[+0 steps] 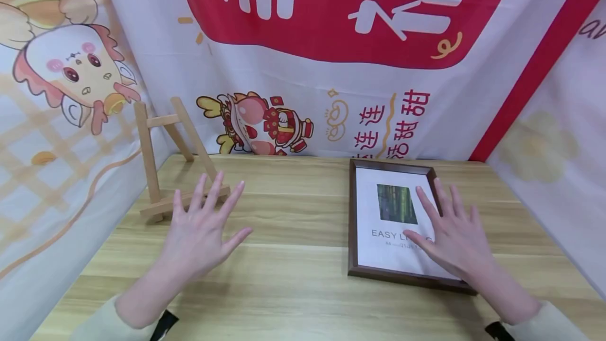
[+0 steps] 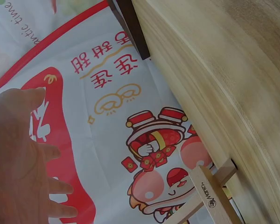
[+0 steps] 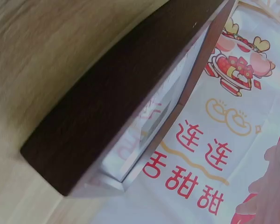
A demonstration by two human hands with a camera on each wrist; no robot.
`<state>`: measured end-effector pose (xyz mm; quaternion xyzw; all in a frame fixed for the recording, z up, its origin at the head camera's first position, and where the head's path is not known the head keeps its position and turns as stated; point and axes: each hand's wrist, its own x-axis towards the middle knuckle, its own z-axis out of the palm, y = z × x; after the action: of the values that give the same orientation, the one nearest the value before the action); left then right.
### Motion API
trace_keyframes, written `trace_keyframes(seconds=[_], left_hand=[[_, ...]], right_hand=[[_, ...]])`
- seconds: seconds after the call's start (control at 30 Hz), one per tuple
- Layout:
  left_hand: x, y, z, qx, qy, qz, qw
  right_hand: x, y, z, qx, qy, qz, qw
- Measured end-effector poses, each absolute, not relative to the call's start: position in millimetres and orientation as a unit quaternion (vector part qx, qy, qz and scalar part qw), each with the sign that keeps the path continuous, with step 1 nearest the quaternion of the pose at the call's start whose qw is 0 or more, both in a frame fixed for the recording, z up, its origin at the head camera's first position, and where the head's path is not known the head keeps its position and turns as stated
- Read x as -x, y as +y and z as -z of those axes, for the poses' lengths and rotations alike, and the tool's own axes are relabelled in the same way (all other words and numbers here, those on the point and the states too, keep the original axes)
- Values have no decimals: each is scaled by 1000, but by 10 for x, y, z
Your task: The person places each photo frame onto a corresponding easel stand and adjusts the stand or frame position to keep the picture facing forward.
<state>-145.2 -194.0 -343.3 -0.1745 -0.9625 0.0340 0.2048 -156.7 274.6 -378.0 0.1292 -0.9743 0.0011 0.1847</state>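
My left hand (image 1: pixel 196 236) is spread with straight fingers over the left part of the table, holding nothing. Just beyond its fingertips stands a small wooden easel (image 1: pixel 150 157); its lower ledge is partly behind the fingers in the head view. My right hand (image 1: pixel 456 236), fingers also spread, hovers over the right side of a dark brown picture frame (image 1: pixel 352 214). The frame lies face up, showing a white sheet with a green forest picture (image 1: pixel 396 204) and printed letters, some hidden by the hand. In the right wrist view the frame's thick edge (image 3: pixel 121 88) looms close.
The pale wood-grain table (image 1: pixel 284 288) ends against a white printed cloth (image 1: pixel 322 99) hung at the back, with red lettering and a cartoon figure. More printed cloth rises at the left (image 1: pixel 71 120) and right (image 1: pixel 558 120) sides.
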Motion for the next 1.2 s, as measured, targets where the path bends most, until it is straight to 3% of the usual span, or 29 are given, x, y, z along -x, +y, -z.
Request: trace_keyframes(seconds=[0.87, 1.2], left_hand=[[1925, -1379, 3398, 186, -968, -1, 170], [2175, -1001, 3553, 211, -968, 57, 126]], right_hand=[[1784, 3155, 3662, -118, -980, -1, 159], [1785, 3345, 3717, -130, -978, -45, 156]])
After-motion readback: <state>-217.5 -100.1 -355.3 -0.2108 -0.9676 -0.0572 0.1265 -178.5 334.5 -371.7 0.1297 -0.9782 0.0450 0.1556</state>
